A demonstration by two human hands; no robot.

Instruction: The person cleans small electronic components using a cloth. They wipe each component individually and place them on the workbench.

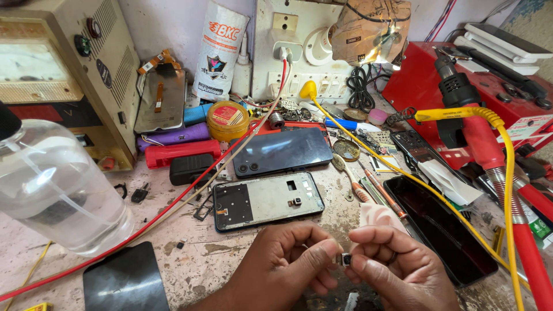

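Pinching a tiny dark square component (344, 259) between the thumbs and forefingers of both hands, a person works low over a scuffed, stained tabletop (190, 262). The left hand (285, 262) and right hand (397, 265) meet at the part, fingers of each closed narrowly on it, and a ring shows on the right hand. A pale pink cloth (377, 216) lies just behind the right hand. Just beyond the knuckles rests an opened phone frame (268, 200), inner side up, and beyond that a dark phone (282, 151) lies back upward with its camera lenses showing. To the right a long black screen panel (443, 230) lies on the tabletop, with a yellow cable (501, 150) arcing above it. At the left a clear plastic bottle (55, 184) stands close to the camera, and a red wire (150, 222) runs past it toward the wall sockets. Farther back sit a round yellow tin (228, 120), a beige power supply (63, 75) and a red box (438, 86).
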